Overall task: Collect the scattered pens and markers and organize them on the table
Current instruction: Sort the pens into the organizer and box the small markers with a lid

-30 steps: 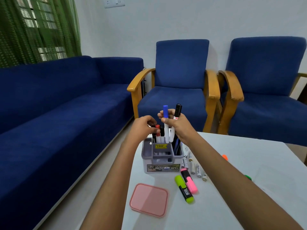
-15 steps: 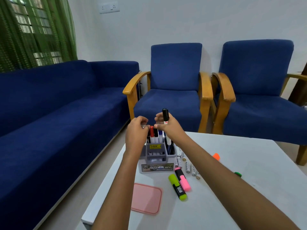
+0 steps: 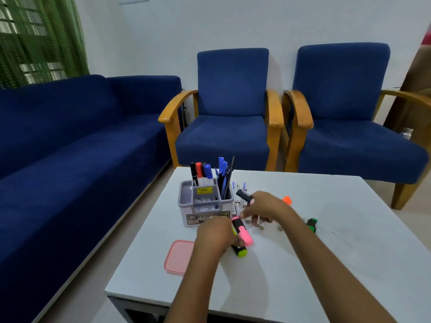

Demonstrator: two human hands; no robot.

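Head view gives me a white bench (image 3: 349, 264) in a sitting room, its far edge facing two blue armchairs with wooden arms, one on the left (image 3: 233, 113) and one on the right (image 3: 345, 108). A long blue sofa (image 3: 70, 148) runs along the bench's left edge, a green curtain (image 3: 39, 36) hangs behind it, and the wall is plain white.

Near the far left corner of the bench stands a grey organizer (image 3: 205, 203); markers (image 3: 200, 173) stand upright in its back middle slot and blue pens (image 3: 224, 176) in its right slot. More small pens (image 3: 240, 192) lie loose just right of it.

My left hand (image 3: 217, 234) is curled over a yellow highlighter (image 3: 241, 251) and a pink highlighter (image 3: 243, 233) in front of the organizer; I cannot tell whether it grips either. My right hand (image 3: 263, 208) is closed around a black marker (image 3: 245, 195), fingers bent down toward the loose pens.

An orange highlighter (image 3: 287, 199) lies beyond my right hand, a green highlighter (image 3: 312, 224) to its right, toward the bench's middle. A pink lid (image 3: 178, 256) lies flat near the left edge.
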